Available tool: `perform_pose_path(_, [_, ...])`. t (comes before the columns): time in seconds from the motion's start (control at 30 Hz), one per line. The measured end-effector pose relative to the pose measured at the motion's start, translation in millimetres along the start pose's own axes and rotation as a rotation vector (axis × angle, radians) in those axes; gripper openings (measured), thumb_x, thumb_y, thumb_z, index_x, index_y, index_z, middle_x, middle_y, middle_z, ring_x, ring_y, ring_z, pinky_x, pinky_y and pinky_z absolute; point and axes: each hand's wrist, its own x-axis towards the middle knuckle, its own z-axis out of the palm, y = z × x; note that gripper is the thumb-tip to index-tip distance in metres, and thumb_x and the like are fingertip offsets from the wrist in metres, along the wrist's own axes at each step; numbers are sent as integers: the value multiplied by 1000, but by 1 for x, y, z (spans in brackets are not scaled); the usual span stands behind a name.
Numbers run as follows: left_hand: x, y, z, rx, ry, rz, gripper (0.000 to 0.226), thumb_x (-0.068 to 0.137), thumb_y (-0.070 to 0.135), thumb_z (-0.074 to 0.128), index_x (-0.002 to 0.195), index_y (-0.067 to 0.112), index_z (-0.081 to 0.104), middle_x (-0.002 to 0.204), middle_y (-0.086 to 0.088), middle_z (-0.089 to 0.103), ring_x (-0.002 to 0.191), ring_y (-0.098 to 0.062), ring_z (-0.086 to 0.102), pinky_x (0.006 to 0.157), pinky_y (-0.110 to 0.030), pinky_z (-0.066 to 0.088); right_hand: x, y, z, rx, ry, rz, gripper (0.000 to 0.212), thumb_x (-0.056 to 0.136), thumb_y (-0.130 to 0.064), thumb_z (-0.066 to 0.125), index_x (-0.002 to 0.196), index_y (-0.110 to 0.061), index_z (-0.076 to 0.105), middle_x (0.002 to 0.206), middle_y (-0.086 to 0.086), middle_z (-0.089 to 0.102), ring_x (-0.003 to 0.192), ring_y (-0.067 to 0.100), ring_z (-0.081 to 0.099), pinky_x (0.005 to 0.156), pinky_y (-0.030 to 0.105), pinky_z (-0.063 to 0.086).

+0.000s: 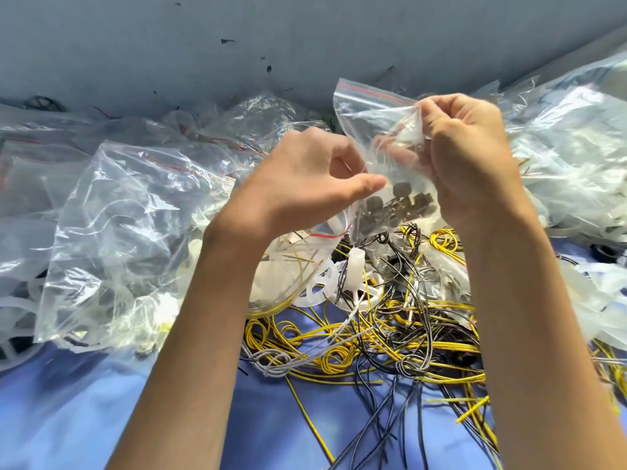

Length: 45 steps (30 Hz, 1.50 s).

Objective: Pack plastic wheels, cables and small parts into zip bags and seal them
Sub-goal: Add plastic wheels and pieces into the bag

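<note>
Two bare forearms reach out over a blue cloth (84,401), where a tangle of yellow, black and grey cables (390,334) lies just below the hands, waiting to be bagged. Just beyond the tangle, between the forearms, a white plastic wheel (322,286) lies among other pale parts. Above them the person holds a zip bag (373,110) raised clear of the heap between both hands. The left hand (305,178) has its fingers curled and its thumb stretched toward the bag's near side, pinching the film at its edge. The right hand (468,157) is curled tightly, its fingertips nipping the film just under the red-lined zip strip. Held upright this way, the bag lets its load of small dark parts (403,201) settle to the bottom, between the heels of the two hands, which likely keeps the mouth free for closing. Whether the strip is already pressed closed cannot be told. To the left and right of the hands, and beyond them, heaps of crumpled clear bags (129,215) hold more pale plastic pieces, apparently packs set aside. Behind everything stands a grey wall (237,45).
</note>
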Motion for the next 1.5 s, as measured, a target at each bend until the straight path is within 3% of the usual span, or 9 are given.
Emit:
perform_pose_path(0.13, [3,-2,3,68,-12,-69,21,87,41,63,86,21,68,88,3,72,83,-8,65,71,-22,47,-2,-2,3,75,-22,31,29,101,-5,38,76,-9,53,57,-3,66,62,12,70,58,23,58])
perform_pose_path(0.23, [4,-5,4,40,-17,-87,17,90,32,62,76,22,61,89,1,71,79,-9,62,68,-22,45,-1,-3,5,74,-31,67,17,101,-10,41,91,-7,54,73,5,64,65,13,69,61,24,58])
perform_pose_path(0.33, [5,-8,4,-86,61,-106,19,89,22,64,72,20,57,76,9,72,64,7,61,56,-5,38,2,-2,5,-137,-102,151,25,100,-31,46,111,-10,54,92,7,68,77,15,67,66,28,55])
perform_pose_path(0.5, [10,-13,3,-255,309,-170,18,91,24,63,74,22,56,72,8,71,55,10,59,50,-5,38,-7,1,1,-410,-429,223,37,90,-50,51,105,-18,61,102,2,72,94,18,70,88,35,55])
perform_pose_path(0.63, [10,-13,2,-312,370,-187,19,92,23,61,75,26,52,73,6,66,49,8,57,46,-4,37,-13,6,4,-334,-490,168,20,91,-26,58,91,-7,63,76,-1,68,59,2,65,57,13,53])
perform_pose_path(0.8, [11,-20,0,-214,198,-219,19,88,43,61,83,25,58,78,11,67,66,3,58,65,-17,44,-6,8,1,-301,-355,103,18,96,-17,54,80,-11,58,68,2,58,44,-1,53,45,9,40])
perform_pose_path(1.13, [3,-19,-6,-215,56,-166,21,79,38,74,88,25,60,86,2,73,86,-14,69,88,-39,52,-3,9,-2,-157,-360,66,11,87,-1,62,93,-7,55,77,5,54,62,7,53,58,13,46])
perform_pose_path(1.3, [3,-18,-5,-223,85,-168,19,78,34,76,88,27,61,84,3,73,83,-19,70,84,-42,54,-4,9,-1,-288,-363,36,3,90,-10,60,92,-10,58,73,4,57,55,0,52,56,9,43])
perform_pose_path(1.5, [5,-10,-2,-249,88,-150,42,70,49,59,98,19,65,93,1,72,95,-18,66,92,-45,50,-5,9,4,-337,-316,42,22,96,-25,53,77,-15,58,62,-2,60,44,-2,48,48,8,39])
